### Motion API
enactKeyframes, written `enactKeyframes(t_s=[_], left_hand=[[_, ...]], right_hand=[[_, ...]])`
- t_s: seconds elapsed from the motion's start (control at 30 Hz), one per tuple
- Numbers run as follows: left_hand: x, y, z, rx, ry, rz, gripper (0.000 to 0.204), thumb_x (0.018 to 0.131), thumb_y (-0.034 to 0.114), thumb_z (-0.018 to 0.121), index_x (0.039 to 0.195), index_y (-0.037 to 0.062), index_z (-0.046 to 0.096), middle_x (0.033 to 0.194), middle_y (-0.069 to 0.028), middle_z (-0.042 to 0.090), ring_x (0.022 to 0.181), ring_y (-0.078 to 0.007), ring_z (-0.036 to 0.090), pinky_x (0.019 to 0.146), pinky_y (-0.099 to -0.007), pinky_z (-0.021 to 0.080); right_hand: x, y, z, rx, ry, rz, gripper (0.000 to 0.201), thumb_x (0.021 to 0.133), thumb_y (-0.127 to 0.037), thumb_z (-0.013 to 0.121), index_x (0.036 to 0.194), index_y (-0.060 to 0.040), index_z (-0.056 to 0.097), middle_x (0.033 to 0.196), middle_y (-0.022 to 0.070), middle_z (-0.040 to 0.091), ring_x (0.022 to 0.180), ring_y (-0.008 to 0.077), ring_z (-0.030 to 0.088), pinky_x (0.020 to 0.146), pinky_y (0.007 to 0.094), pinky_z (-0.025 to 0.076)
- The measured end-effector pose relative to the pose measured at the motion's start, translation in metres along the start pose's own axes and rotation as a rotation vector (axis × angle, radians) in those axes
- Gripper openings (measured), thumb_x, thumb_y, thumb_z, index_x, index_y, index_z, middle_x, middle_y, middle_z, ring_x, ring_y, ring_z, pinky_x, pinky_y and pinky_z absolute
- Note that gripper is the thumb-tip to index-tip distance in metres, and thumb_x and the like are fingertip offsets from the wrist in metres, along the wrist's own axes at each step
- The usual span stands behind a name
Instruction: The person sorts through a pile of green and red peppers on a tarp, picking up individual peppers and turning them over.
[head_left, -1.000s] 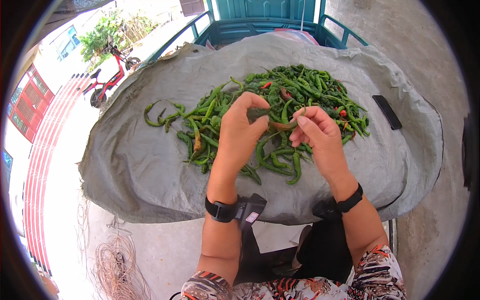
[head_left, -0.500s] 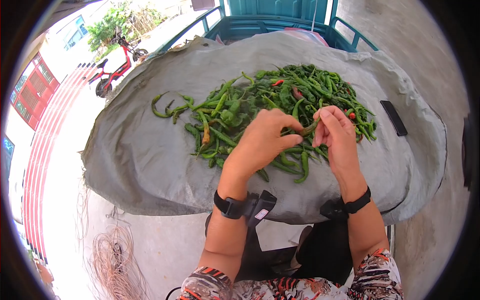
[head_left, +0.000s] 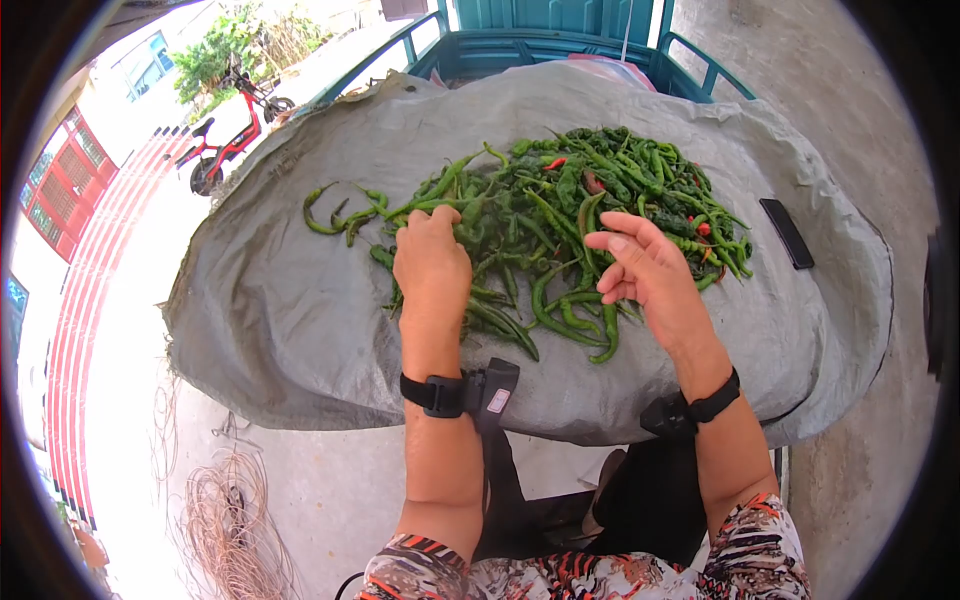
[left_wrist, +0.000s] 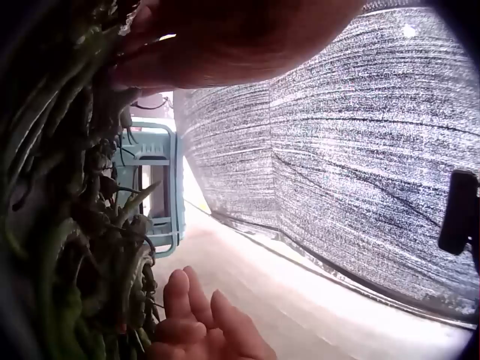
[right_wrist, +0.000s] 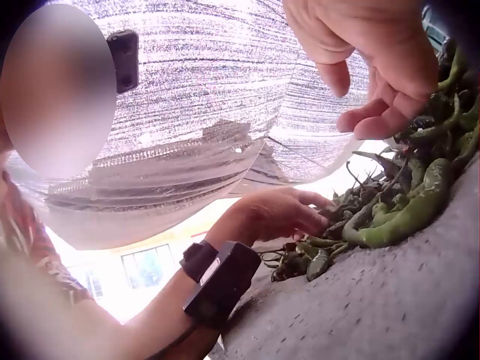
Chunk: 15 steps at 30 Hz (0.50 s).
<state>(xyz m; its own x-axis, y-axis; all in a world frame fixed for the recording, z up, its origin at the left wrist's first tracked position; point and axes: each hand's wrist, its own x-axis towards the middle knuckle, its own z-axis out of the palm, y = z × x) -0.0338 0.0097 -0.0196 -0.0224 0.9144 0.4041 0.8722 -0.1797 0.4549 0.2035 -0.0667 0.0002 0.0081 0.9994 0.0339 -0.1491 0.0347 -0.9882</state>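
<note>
A heap of green chili peppers (head_left: 600, 180), with a few red ones among them, lies on a grey sheet (head_left: 290, 300). My left hand (head_left: 434, 265) reaches into the heap's left side, back of the hand up. Its fingertips are among the peppers and mostly hidden, so I cannot tell whether they grip one. My right hand (head_left: 648, 268) hovers at the heap's front right, palm turned inward, fingers loosely bent and apart with nothing between them. A curved green pepper (head_left: 590, 215) stands up just beyond its fingertips. In the right wrist view, a large green pepper (right_wrist: 409, 221) lies at the heap's edge.
A black phone (head_left: 787, 233) lies on the sheet to the right of the heap. Behind the sheet is a turquoise cargo bed (head_left: 540, 50). A red scooter (head_left: 235, 145) stands at the far left, and tangled wire (head_left: 235, 520) lies on the ground at lower left.
Both hands were together over the heap with a brownish-green pepper between them. The left hand has since moved left to the heap's edge; the right hand's fingers have loosened and hold nothing.
</note>
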Motion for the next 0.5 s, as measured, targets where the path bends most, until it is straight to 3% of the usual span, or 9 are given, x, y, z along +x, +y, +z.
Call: enactKeyframes(t_s=[0.13, 0.2, 0.3, 0.33, 0.43, 0.5], left_hand=[[-0.002, 0.011, -0.017, -0.274, -0.012, 0.038, 0.035, 0.076, 0.011, 0.073, 0.109, 0.0052, 0.067, 0.089, -0.008, 0.061, 0.084, -0.0227, 0.061, 0.074, -0.0344, 0.048], [-0.002, 0.016, -0.024, -0.514, -0.069, 0.06, 0.032, 0.077, 0.013, 0.075, 0.107, 0.0046, 0.068, 0.082, -0.0029, 0.059, 0.075, -0.0139, 0.057, 0.068, -0.0278, 0.046], [-0.004, 0.029, -0.032, -0.726, -0.336, 0.2, 0.029, 0.079, 0.012, 0.077, 0.106, 0.0046, 0.069, 0.079, 0.0027, 0.054, 0.071, -0.0063, 0.049, 0.064, -0.0215, 0.041], [-0.007, 0.034, -0.032, -0.861, -0.44, 0.222, 0.026, 0.08, 0.01, 0.077, 0.105, 0.0042, 0.069, 0.08, 0.004, 0.056, 0.072, -0.0055, 0.051, 0.064, -0.0212, 0.042], [-0.009, 0.044, -0.032, -1.01, -0.471, 0.299, 0.027, 0.08, 0.008, 0.076, 0.106, 0.0044, 0.069, 0.083, 0.004, 0.057, 0.074, -0.0052, 0.052, 0.065, -0.0218, 0.044], [-0.007, 0.045, -0.038, -0.833, -0.402, 0.273, 0.032, 0.078, 0.01, 0.077, 0.108, 0.0024, 0.067, 0.087, -0.0018, 0.059, 0.076, -0.0089, 0.056, 0.068, -0.0242, 0.046]], right_hand=[[-0.004, -0.003, 0.004, -0.071, -0.108, 0.012, 0.045, 0.097, -0.019, 0.058, 0.138, -0.0035, 0.046, 0.12, 0.0101, 0.062, 0.075, 0.0114, 0.062, 0.067, 0.0264, 0.054], [-0.006, -0.003, 0.011, -0.128, -0.056, -0.123, 0.045, 0.096, -0.016, 0.061, 0.136, -0.0029, 0.047, 0.124, 0.0097, 0.059, 0.077, 0.0105, 0.062, 0.068, 0.025, 0.052], [-0.011, -0.003, 0.021, -0.177, -0.041, -0.265, 0.043, 0.093, -0.011, 0.065, 0.132, -0.0024, 0.05, 0.125, 0.0084, 0.056, 0.08, 0.0095, 0.061, 0.068, 0.0236, 0.051], [-0.012, -0.004, 0.022, -0.187, -0.048, -0.304, 0.042, 0.092, -0.01, 0.066, 0.131, -0.0023, 0.052, 0.124, 0.0078, 0.056, 0.081, 0.0092, 0.06, 0.068, 0.0232, 0.05], [-0.009, 0.006, 0.017, -0.342, -0.127, -0.266, 0.042, 0.089, -0.01, 0.07, 0.127, -0.0029, 0.055, 0.119, 0.007, 0.057, 0.083, 0.0088, 0.059, 0.068, 0.0231, 0.05], [-0.012, 0.003, 0.021, -0.366, -0.051, -0.269, 0.038, 0.087, -0.01, 0.071, 0.121, -0.0021, 0.058, 0.106, 0.0055, 0.06, 0.075, 0.0086, 0.059, 0.066, 0.0228, 0.049]])
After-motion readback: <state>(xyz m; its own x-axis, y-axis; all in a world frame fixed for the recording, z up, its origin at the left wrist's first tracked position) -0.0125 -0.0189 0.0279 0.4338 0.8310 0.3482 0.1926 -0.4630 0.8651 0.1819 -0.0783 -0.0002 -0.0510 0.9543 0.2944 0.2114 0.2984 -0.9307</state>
